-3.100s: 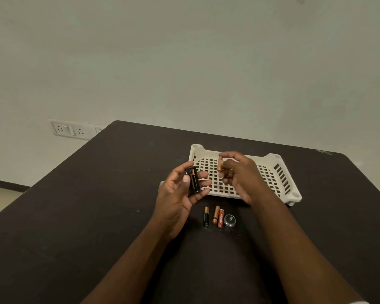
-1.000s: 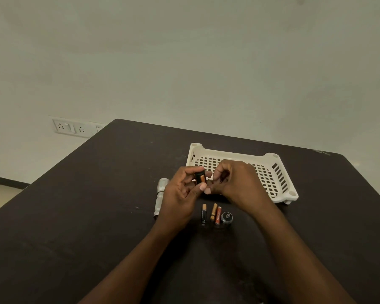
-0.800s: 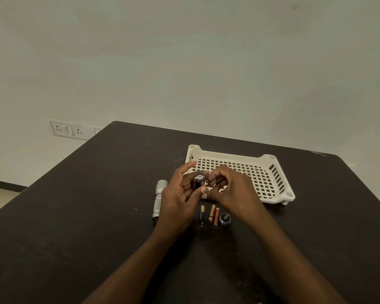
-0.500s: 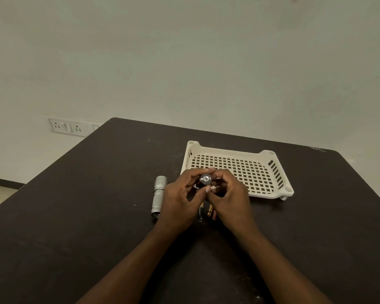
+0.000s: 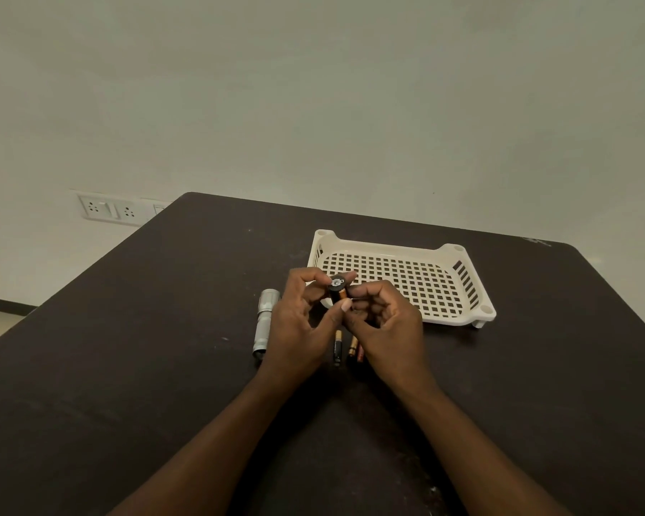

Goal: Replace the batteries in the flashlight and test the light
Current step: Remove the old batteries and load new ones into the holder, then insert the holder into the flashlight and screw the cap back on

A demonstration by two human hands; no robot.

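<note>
Black plastic, the battery holder (image 5: 337, 290) sits pinched in my left hand (image 5: 298, 325), thumb and fingers curled round it above the worktop (image 5: 127, 366). My right hand (image 5: 382, 325) curls close against it; whether it holds a cell I cannot tell. A cell seated the wrong way, or a slipping grip, could spoil the test. The flashlight (image 5: 264, 322) lies just left, spare batteries (image 5: 345, 346) beneath my hands, the white tray (image 5: 458, 310) behind. Open room lies on both sides, edges well away.
</note>
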